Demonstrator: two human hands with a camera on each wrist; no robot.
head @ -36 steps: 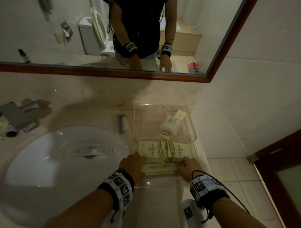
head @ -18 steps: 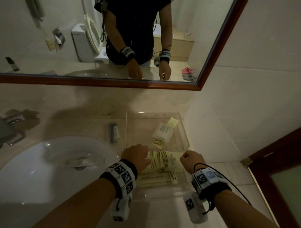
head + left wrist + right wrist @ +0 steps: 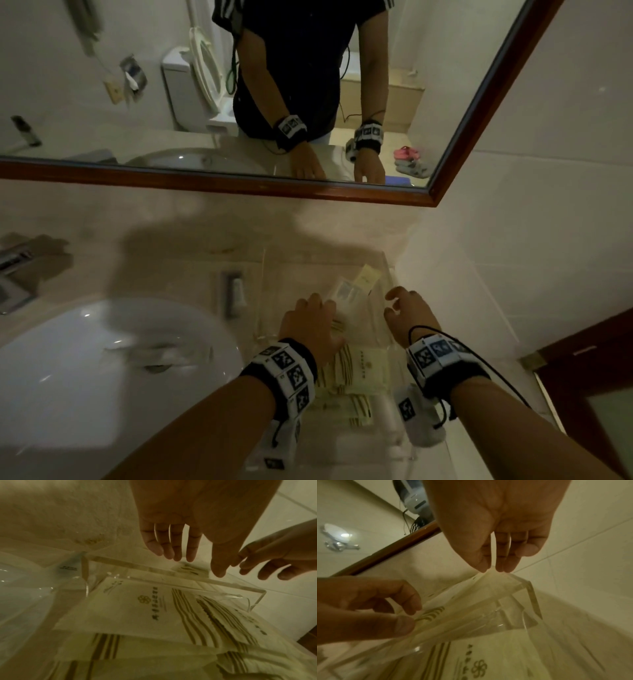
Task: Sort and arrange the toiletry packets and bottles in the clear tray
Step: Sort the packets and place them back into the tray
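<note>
A clear tray stands on the counter right of the sink. Cream striped packets lie stacked in its near part, and the same packets fill the left wrist view. Two small sachets lie in the far part. My left hand hovers over the middle of the tray, fingers straight and holding nothing. My right hand hangs over the right wall, fingers loosely spread, their tips near the tray's corner. A small dark-capped tube lies on the counter left of the tray.
The white sink basin takes up the left, with a chrome faucet at its far left. A wood-framed mirror runs along the back wall. A tiled wall stands close to the tray's right side.
Both hands have let go of the near packets and moved away from me, toward the far part of the tray. The stacked packets stay where they lay.
</note>
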